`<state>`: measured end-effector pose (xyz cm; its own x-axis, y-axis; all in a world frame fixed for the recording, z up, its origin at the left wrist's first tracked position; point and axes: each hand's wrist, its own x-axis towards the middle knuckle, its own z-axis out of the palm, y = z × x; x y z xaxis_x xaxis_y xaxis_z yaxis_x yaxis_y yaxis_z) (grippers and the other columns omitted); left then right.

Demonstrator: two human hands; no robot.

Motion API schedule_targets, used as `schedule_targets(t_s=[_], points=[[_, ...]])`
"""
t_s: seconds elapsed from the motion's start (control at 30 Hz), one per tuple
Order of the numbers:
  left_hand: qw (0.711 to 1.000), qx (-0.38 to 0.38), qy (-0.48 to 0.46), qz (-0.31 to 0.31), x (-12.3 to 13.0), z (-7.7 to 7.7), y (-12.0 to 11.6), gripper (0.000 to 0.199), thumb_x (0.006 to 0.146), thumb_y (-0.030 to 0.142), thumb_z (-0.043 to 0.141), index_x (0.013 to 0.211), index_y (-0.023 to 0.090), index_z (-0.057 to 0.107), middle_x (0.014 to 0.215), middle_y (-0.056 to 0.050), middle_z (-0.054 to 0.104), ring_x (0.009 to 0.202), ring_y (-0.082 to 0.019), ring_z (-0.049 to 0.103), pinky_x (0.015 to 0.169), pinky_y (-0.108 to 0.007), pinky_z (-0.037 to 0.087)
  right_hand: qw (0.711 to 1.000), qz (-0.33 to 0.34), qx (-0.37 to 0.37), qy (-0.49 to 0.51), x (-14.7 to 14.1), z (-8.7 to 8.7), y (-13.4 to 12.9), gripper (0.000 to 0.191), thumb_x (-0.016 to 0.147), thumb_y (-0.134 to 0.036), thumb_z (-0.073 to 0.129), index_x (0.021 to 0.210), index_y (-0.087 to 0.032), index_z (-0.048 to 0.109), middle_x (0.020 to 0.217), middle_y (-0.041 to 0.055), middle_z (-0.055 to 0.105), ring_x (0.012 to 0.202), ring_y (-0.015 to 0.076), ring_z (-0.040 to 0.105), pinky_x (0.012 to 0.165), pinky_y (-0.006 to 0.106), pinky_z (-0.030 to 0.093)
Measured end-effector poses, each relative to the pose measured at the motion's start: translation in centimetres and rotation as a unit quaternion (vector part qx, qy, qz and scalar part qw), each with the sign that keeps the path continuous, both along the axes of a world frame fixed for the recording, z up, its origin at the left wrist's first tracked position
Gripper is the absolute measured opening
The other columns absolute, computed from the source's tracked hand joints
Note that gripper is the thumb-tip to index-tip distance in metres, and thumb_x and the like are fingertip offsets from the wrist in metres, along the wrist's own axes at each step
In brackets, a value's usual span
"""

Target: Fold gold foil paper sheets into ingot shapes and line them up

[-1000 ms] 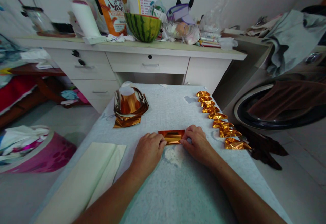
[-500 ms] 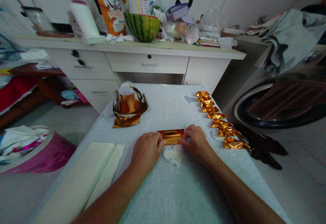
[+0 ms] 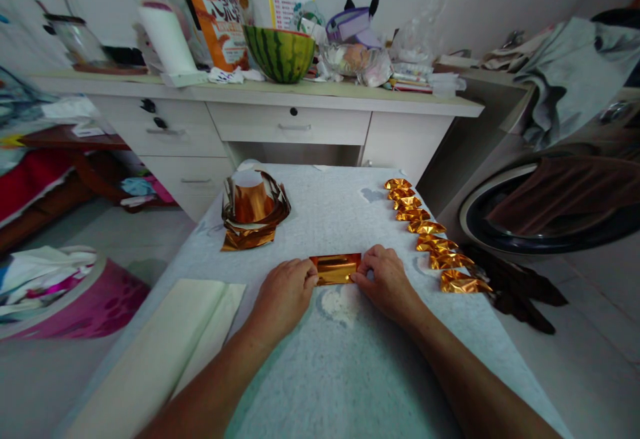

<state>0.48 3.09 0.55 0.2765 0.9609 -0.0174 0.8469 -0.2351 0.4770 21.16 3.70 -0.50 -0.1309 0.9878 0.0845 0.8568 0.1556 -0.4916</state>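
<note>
A shiny strip of gold foil paper [image 3: 336, 270] lies flat on the cloth-covered table, folded along its long edges. Its left end is pinched in my left hand [image 3: 286, 292], the thumb near the lower corner. At the right end, my right hand [image 3: 384, 280] grips the strip between thumb and curled fingers. Several folded gold foil pieces [image 3: 429, 227] line the table's right edge in a slanting row. Farther off on the left stands a curled stack of gold foil sheets [image 3: 254, 206].
On the table's left lies a folded cream paper sheet [image 3: 165, 339]. Beyond the table is a white desk [image 3: 295, 119] bearing a cut watermelon [image 3: 280, 54]. A pink bin [image 3: 105, 299] stands at left, a washing machine [image 3: 470, 219] at right.
My left thumb and fingers have shifted slightly at the strip's left end. My right hand and the foil strip stay nearly where they were.
</note>
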Motion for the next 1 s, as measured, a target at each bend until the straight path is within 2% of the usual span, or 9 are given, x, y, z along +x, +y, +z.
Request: schedule_targets(t_s=[0.27,0.87,1.0], points=[[0.998,0.026,0.048,0.009,0.40,-0.12,-0.05,0.014,0.088,0.019,0.047,0.082,0.019,0.059,0.082,-0.004,0.066,0.076,-0.018,0.060,0.069,-0.028,0.040,1.000,-0.001,0.005,-0.006,-0.01,-0.04,-0.03,0.013,0.077,-0.021,0.070,0.067,-0.019,0.062,0.087,0.0030,0.058,0.086,0.0190,0.047,0.080,0.032,0.033],[0.997,0.027,0.070,0.013,0.51,0.06,-0.09,0.012,0.087,0.019,0.047,0.082,0.020,0.058,0.082,-0.003,0.067,0.075,-0.018,0.061,0.067,-0.028,0.039,0.999,-0.009,0.012,-0.035,-0.43,0.08,-0.09,0.014,0.078,-0.022,0.068,0.066,-0.018,0.061,0.087,0.0048,0.058,0.086,0.0204,0.048,0.077,0.031,0.033],[0.998,0.020,0.058,0.022,0.53,0.12,-0.06,0.006,0.085,0.019,0.050,0.086,0.020,0.056,0.082,-0.002,0.067,0.074,-0.017,0.061,0.064,-0.027,0.037,0.999,-0.009,0.013,-0.042,-0.43,0.03,-0.21,0.010,0.078,-0.023,0.066,0.070,-0.019,0.060,0.088,0.0049,0.057,0.087,0.0213,0.047,0.077,0.032,0.033]])
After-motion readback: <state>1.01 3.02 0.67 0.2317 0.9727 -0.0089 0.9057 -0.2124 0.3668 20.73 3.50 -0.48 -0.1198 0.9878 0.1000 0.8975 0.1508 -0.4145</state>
